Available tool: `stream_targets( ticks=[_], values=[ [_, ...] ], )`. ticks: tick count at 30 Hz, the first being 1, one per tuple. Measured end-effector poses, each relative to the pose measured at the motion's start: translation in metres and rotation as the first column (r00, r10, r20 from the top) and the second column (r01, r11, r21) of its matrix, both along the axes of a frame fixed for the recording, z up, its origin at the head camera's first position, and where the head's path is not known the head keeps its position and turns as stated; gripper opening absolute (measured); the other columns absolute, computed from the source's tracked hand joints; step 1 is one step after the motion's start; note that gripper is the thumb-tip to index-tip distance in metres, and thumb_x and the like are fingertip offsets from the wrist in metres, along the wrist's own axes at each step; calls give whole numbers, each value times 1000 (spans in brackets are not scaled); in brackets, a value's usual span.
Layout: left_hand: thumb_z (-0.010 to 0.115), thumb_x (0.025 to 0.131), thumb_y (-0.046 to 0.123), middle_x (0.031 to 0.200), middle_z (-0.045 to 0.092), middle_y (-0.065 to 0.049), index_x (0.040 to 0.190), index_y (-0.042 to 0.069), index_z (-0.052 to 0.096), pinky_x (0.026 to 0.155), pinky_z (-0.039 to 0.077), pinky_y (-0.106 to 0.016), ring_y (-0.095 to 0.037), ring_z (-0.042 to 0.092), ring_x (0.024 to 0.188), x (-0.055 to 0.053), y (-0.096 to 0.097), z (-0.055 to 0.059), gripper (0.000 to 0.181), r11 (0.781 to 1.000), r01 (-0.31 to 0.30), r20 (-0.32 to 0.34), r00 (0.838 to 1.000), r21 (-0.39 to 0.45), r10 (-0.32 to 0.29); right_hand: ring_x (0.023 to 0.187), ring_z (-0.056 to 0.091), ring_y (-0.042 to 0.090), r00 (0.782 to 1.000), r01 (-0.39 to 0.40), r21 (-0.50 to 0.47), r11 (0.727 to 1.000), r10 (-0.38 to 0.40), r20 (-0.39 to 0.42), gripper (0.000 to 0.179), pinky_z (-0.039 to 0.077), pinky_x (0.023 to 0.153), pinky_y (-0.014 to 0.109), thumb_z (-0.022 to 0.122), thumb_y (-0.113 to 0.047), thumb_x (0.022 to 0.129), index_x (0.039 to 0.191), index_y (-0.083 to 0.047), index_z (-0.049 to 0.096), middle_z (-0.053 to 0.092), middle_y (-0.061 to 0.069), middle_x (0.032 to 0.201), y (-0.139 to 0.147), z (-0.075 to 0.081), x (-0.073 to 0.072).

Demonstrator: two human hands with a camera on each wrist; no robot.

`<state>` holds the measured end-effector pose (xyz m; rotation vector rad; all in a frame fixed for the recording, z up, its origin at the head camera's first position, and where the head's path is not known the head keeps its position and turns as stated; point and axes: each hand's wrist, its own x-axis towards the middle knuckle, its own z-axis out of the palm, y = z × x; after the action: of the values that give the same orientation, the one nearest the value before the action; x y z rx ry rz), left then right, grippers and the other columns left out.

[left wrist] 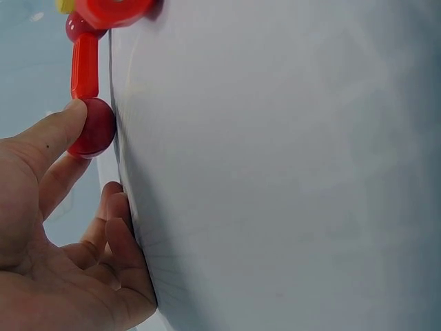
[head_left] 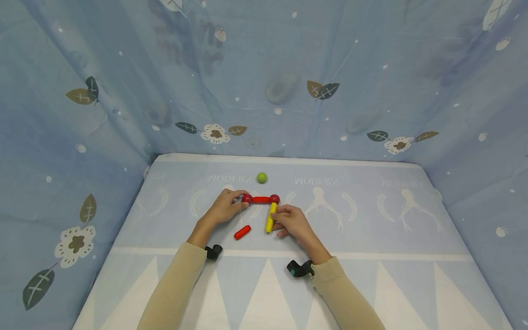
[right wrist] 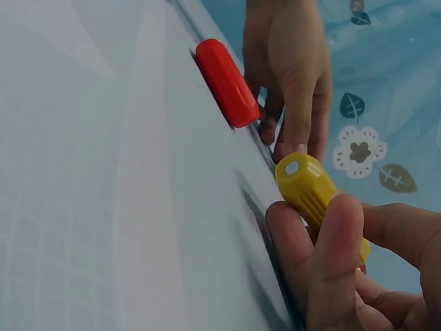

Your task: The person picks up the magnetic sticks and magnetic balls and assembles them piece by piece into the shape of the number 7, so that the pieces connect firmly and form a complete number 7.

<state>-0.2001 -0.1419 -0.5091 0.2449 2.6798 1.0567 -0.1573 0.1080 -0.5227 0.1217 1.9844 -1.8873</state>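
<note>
In the head view a red rod [head_left: 261,200] joins two dark red balls, the left ball [head_left: 247,199] and the right ball [head_left: 274,199]. My left hand [head_left: 226,206] pinches the left ball between thumb and finger; the left wrist view shows the thumb on this ball [left wrist: 98,129]. A yellow rod [head_left: 271,218] extends toward me from the right ball, its far end against it. My right hand [head_left: 294,222] holds the yellow rod between thumb and fingers. In the right wrist view, the yellow rod's [right wrist: 306,183] near end shows a round metallic spot.
A loose red rod [head_left: 242,232] lies on the table nearer to me, between the hands. Behind the joined pieces sits a green ball [head_left: 261,177]. The patterned tablecloth [head_left: 371,220] reaches a blue curtain [head_left: 264,91] at the back and sides.
</note>
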Motion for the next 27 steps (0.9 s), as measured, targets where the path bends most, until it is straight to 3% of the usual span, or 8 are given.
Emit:
stream_targets(
  ticks=[8, 27],
  values=[
    [70, 95, 32, 116, 52, -11, 136, 22, 63, 82, 49, -40, -28, 52, 105, 1, 2, 0, 42, 1000, -14, 4, 1000, -22, 14, 67, 71, 23, 999, 1, -33, 999, 1, 35, 28, 57, 56, 31, 70, -14, 95, 112, 6, 61, 72, 14, 89, -4, 0, -2],
    [70, 96, 31, 118, 52, -12, 135, 22, 64, 83, 50, -42, -29, 52, 106, 0, 1, 0, 41, 1000, -7, -6, 1000, -9, 7, 58, 70, 25, 1000, 15, 61, 998, -17, 25, 40, 55, 49, 33, 78, -28, 90, 107, 3, 60, 71, 15, 85, -9, -6, -8]
  ],
)
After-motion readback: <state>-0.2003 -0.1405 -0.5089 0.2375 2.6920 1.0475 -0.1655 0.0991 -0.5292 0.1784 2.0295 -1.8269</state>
